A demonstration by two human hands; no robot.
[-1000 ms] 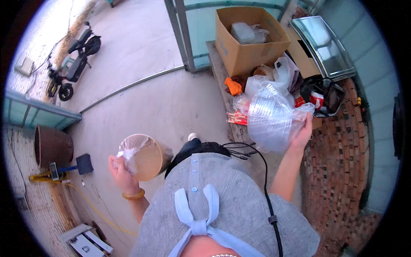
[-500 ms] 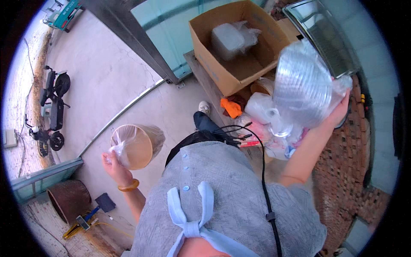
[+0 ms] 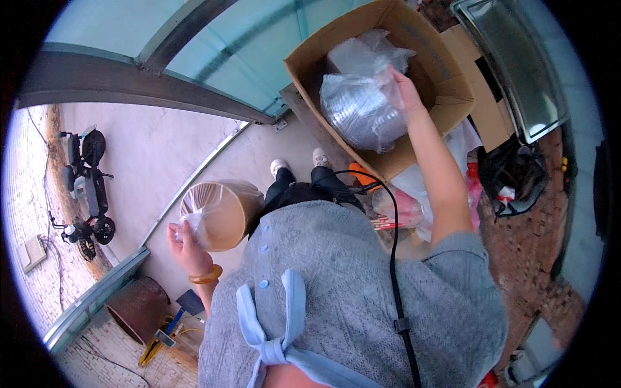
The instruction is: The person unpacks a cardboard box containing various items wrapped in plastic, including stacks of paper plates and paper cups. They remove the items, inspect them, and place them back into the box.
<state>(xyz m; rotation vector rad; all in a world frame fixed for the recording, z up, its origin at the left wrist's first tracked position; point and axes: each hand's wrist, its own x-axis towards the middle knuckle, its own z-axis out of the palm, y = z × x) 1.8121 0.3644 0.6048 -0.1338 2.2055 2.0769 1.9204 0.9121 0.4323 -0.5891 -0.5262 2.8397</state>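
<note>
Gripping two bagged stacks (image 3: 228,226) (image 3: 363,119), hands (image 3: 187,249) (image 3: 406,96) have brought the clear one into the carton (image 3: 430,45).

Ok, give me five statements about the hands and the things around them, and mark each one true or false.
1. The left hand grips a plastic-wrapped tan stack. True.
2. The right hand is empty. False: it grips a clear bag.
3. The clear bag shows within the opening of the cardboard box. True.
4. The bracelet is on the right arm. False: it is on the left arm.
5. A scooter stands toward the left of the picture. True.
</note>
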